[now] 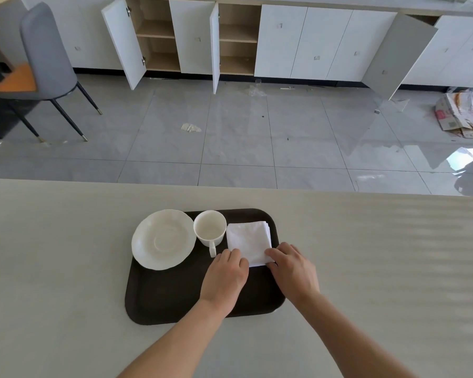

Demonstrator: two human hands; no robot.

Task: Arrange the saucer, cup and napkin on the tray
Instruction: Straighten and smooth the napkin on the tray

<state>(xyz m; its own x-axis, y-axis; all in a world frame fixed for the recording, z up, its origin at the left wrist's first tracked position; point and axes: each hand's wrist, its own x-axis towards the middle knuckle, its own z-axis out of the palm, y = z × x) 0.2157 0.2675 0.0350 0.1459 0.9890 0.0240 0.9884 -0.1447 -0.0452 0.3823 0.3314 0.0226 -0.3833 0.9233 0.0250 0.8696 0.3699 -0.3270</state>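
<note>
Both hands, left hand (pixel 224 276) and right hand (pixel 294 271), press flat fingers (pixel 275 252) on the folded napkin (pixel 247 240) lying on the dark tray (pixel 170 296) on the pale table (pixel 52 268).

The tray (pixel 175 296) is very dark brown, nearly black, plain and without pattern. The saucer (pixel 163 239) is creamy white all over, and the cup (pixel 210 228) matches it in the same creamy white, inside and out. The napkin (pixel 248 240) is a brighter, cleaner white, unprinted. The table (pixel 66 255) is pale beige-grey with faint lighter ripples toward the right side. The floor (pixel 230 137) is light grey tile with thin darker joints and soft marbled clouding. The cupboards (pixel 325 42) have plain white doors, with light wood colour inside the open ones. The chair (pixel 45 53) is grey with an orange seat and black legs tipped in gold.
</note>
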